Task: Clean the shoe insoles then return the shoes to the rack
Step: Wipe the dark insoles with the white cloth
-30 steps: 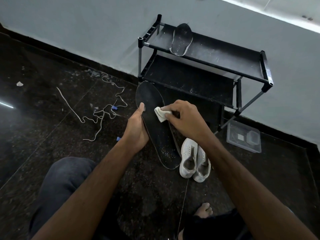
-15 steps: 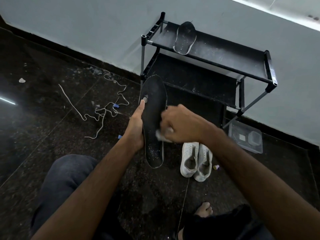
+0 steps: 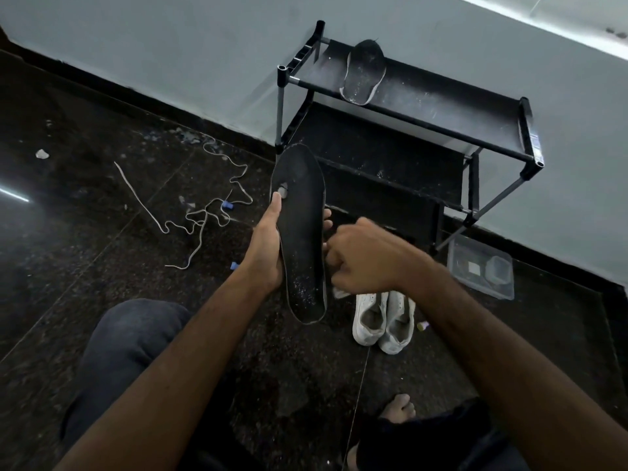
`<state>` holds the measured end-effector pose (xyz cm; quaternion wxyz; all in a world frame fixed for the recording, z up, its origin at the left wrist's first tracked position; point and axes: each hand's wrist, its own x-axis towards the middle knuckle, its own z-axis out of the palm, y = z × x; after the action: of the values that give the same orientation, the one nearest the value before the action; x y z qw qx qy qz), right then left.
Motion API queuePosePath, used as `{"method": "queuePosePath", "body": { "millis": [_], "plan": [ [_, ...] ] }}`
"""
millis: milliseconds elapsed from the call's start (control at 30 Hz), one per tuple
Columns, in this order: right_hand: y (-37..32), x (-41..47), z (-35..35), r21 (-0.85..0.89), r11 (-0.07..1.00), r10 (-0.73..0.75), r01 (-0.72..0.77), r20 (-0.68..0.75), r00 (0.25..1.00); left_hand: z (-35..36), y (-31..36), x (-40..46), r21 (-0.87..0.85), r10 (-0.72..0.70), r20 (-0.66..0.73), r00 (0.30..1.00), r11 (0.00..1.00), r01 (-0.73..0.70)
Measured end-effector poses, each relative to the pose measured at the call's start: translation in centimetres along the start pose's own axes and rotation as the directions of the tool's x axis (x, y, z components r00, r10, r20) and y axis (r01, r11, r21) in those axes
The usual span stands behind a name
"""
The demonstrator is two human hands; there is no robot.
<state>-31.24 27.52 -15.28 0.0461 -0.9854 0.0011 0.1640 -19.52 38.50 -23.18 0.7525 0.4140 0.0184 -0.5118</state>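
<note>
My left hand [image 3: 266,248] holds a long black insole [image 3: 300,229] upright, thumb along its left edge and fingertips showing past its right edge. White specks dot the insole's lower end. My right hand [image 3: 365,258] is curled round a small white cloth [image 3: 339,292], just off the insole's right edge near its lower half; only a corner of the cloth shows. A pair of white shoes [image 3: 384,321] stands on the floor below my right hand. A second black insole [image 3: 364,72] lies on the top shelf of the black shoe rack [image 3: 441,127].
White laces [image 3: 200,212] and small blue bits [image 3: 227,205] lie loose on the dark floor to the left. A clear plastic box [image 3: 481,266] sits by the wall, right of the rack. My knee [image 3: 129,338] and bare foot [image 3: 401,406] are in the foreground.
My left hand has turned the insole more upright. My right hand has wiped the cloth down the insole from its upper part to its lower right edge and off the face.
</note>
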Motion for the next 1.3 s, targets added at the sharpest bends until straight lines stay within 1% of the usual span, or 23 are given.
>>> {"method": "queuePosePath", "body": {
  "millis": [33, 100, 167, 233, 300, 400, 433, 467, 500, 533, 600, 667, 700, 767, 800, 833, 867, 900, 933, 1000, 1067, 1233, 1300],
  "plan": [
    [0.4, -0.3, -0.5, 0.037, 0.999, 0.020, -0.019, -0.030, 0.999, -0.1, -0.1, 0.1, 0.011, 0.000, 0.013, 1.000, 1.000, 0.000],
    [1.5, -0.5, -1.4, 0.162, 0.985, 0.092, -0.057, -0.218, 0.972, 0.0, -0.3, 0.2, 0.039, 0.012, 0.031, 0.999, 0.999, -0.013],
    [1.7, 0.2, -1.7, 0.214, 0.975, 0.156, -0.067, -0.431, 0.889, 0.1, -0.2, 0.1, 0.042, 0.019, 0.039, 0.999, 0.999, -0.021],
    [1.0, 1.3, -1.0, 0.246, 0.965, 0.208, -0.089, -0.515, 0.832, 0.3, 0.0, -0.2, 0.028, 0.011, 0.036, 0.999, 1.000, -0.012],
    [-0.1, 1.7, 0.4, 0.217, 0.974, 0.158, -0.062, -0.459, 0.874, 0.2, 0.0, -0.1, 0.002, 0.000, 0.035, 0.999, 1.000, 0.000],
    [-0.1, 0.0, 0.9, -0.022, 0.999, -0.039, 0.036, -0.216, 0.976, -0.1, 0.1, -0.2, -0.001, -0.006, 0.039, 0.999, 1.000, 0.006],
    [0.5, -0.7, 0.4, -0.068, 0.997, -0.051, 0.041, -0.157, 0.986, -0.2, 0.1, -0.2, 0.006, 0.004, 0.030, 1.000, 1.000, -0.004],
    [1.3, -1.2, 0.0, -0.058, 0.998, -0.030, 0.022, -0.146, 0.989, -0.2, 0.0, -0.1, 0.010, 0.012, 0.030, 0.999, 1.000, -0.013],
    [2.0, -1.6, -0.5, 0.007, 1.000, 0.008, -0.007, -0.193, 0.981, -0.2, -0.1, -0.1, 0.017, 0.018, 0.029, 0.999, 1.000, -0.019],
    [2.6, -1.8, -0.9, 0.095, 0.995, 0.052, -0.025, -0.288, 0.956, -0.1, -0.1, 0.0, 0.020, 0.019, 0.027, 0.999, 1.000, -0.020],
    [2.4, -1.0, -1.0, 0.288, 0.957, 0.162, -0.031, -0.444, 0.881, 0.1, -0.2, 0.0, 0.003, 0.014, 0.036, 0.999, 1.000, -0.014],
    [1.0, 0.4, -0.2, 0.402, 0.914, 0.251, -0.048, -0.469, 0.847, 0.2, -0.2, -0.2, 0.010, 0.007, 0.018, 1.000, 1.000, -0.007],
    [0.2, 0.9, 0.3, 0.396, 0.917, 0.234, -0.043, -0.448, 0.863, 0.2, -0.2, -0.2, 0.013, -0.002, 0.010, 1.000, 1.000, 0.002],
    [-1.1, 0.7, 1.4, 0.246, 0.969, 0.061, 0.032, -0.362, 0.930, 0.1, -0.1, -0.2, 0.018, -0.006, 0.026, 1.000, 1.000, 0.005],
    [-1.2, 0.2, 1.5, 0.138, 0.989, -0.018, 0.057, -0.264, 0.964, 0.0, -0.2, -0.1, 0.020, -0.001, 0.024, 1.000, 1.000, 0.001],
    [-1.0, -0.3, 1.0, 0.045, 0.997, -0.048, 0.056, -0.174, 0.984, -0.1, -0.3, -0.1, 0.019, 0.002, 0.010, 1.000, 1.000, -0.002],
    [-0.4, -0.7, 0.5, 0.009, 0.999, -0.039, 0.041, -0.132, 0.990, -0.2, -0.3, 0.0, 0.010, 0.006, -0.002, 1.000, 1.000, -0.006],
    [0.2, -1.1, -0.1, 0.047, 0.999, -0.005, 0.012, -0.150, 0.989, -0.2, -0.3, 0.1, 0.009, 0.007, 0.010, 1.000, 1.000, -0.007],
    [0.9, -1.4, -0.5, 0.113, 0.993, 0.041, -0.018, -0.212, 0.976, -0.1, -0.4, 0.2, 0.011, 0.005, 0.030, 1.000, 1.000, -0.006],
    [2.0, -1.4, -0.8, 0.266, 0.963, 0.151, -0.052, -0.367, 0.918, 0.2, -0.3, 0.0, 0.012, 0.001, 0.037, 0.999, 1.000, -0.001],
    [2.0, -0.4, -0.4, 0.371, 0.927, 0.237, -0.054, -0.468, 0.851, 0.5, -0.4, -0.2, 0.054, 0.019, 0.036, 0.999, 0.998, -0.021],
    [0.8, 2.1, 2.0, 0.405, 0.906, 0.330, -0.124, -0.493, 0.805, 0.5, -0.2, -0.9, 0.060, -0.004, 0.130, 0.991, 0.998, -0.004],
    [0.6, 2.6, 2.5, 0.437, 0.891, 0.369, -0.125, -0.536, 0.759, 0.5, -0.2, -1.0, 0.038, -0.021, 0.179, 0.984, 0.999, 0.015]
  ]
}}
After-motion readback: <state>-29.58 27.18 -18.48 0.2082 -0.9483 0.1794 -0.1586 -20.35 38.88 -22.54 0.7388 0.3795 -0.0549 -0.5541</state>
